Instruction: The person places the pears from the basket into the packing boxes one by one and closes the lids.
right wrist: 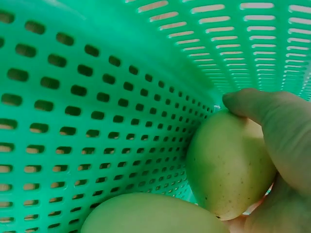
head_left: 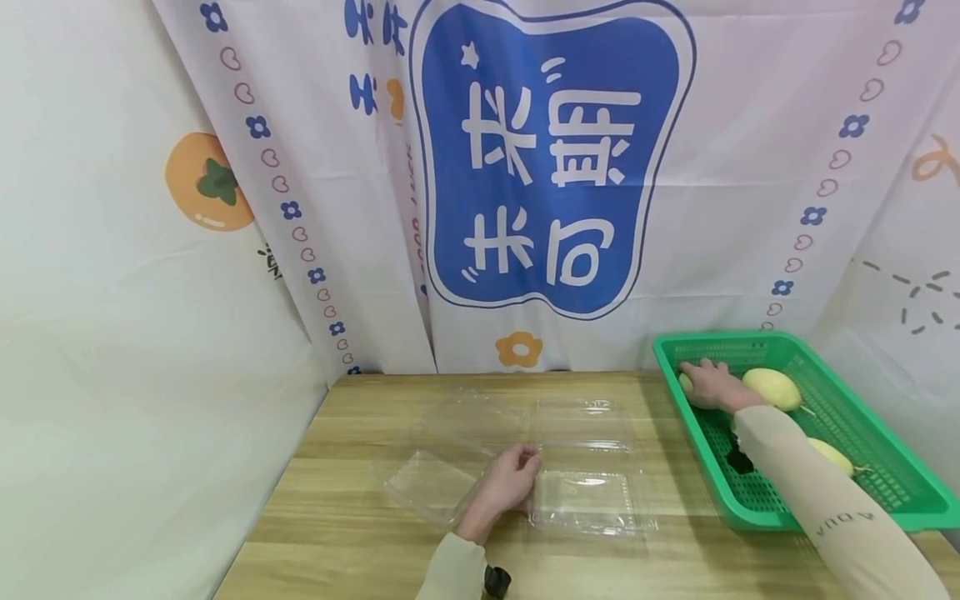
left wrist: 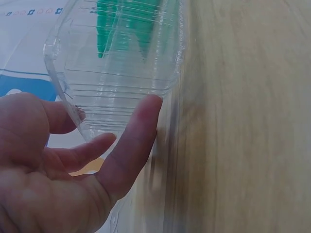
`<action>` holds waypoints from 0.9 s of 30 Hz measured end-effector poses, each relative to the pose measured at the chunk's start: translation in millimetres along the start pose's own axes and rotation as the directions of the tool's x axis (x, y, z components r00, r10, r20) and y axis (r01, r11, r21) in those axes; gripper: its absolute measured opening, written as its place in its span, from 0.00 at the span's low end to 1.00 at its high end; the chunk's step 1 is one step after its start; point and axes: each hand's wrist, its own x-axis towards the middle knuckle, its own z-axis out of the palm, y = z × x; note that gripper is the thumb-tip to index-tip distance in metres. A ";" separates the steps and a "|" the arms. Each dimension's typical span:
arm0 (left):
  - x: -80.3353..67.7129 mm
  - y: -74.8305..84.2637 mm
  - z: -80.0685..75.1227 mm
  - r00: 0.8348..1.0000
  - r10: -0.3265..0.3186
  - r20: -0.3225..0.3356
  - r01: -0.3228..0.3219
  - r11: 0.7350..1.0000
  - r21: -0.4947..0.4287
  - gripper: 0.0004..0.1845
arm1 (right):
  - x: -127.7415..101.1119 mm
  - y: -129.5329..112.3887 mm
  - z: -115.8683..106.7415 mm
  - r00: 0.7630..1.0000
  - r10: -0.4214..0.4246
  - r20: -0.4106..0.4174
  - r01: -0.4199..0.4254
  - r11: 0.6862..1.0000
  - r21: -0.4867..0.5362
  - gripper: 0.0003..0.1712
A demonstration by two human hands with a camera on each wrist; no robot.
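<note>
A clear plastic clamshell container (head_left: 585,500) lies opened out on the wooden table, its two halves one behind the other. My left hand (head_left: 510,479) holds its left edge; in the left wrist view the thumb and fingers lie around the container's ribbed wall (left wrist: 112,77). Inside the green basket (head_left: 712,467), my right hand (head_left: 716,387) grips a yellow-green mango (right wrist: 228,165) by the basket's left wall. Another mango (right wrist: 150,216) shows in front of it in the right wrist view. The held mango is mostly hidden by the hand in the head view.
A second clear container (head_left: 435,483) lies slantwise to the left of my left hand. Two more mangoes, one behind (head_left: 772,388) and one nearer (head_left: 831,456), rest in the basket beside my right arm. A printed cloth (head_left: 555,333) hangs behind the table (head_left: 337,517).
</note>
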 end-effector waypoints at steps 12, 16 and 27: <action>-1.4 -2.4 0.0 0.997 -0.048 0.066 0.056 0.990 -0.130 0.17 | 5.0 1.8 2.9 1.000 0.011 0.009 -0.011 0.999 0.032 0.32; -3.1 -3.4 0.8 0.993 -0.064 0.099 0.083 0.974 -0.210 0.19 | 7.8 4.8 4.4 1.000 -0.001 -0.008 0.002 0.999 0.043 0.31; -2.2 -3.0 2.2 0.995 -0.054 0.086 0.070 0.979 -0.193 0.18 | 6.1 8.1 1.7 0.997 -0.060 -0.042 0.064 0.994 0.091 0.31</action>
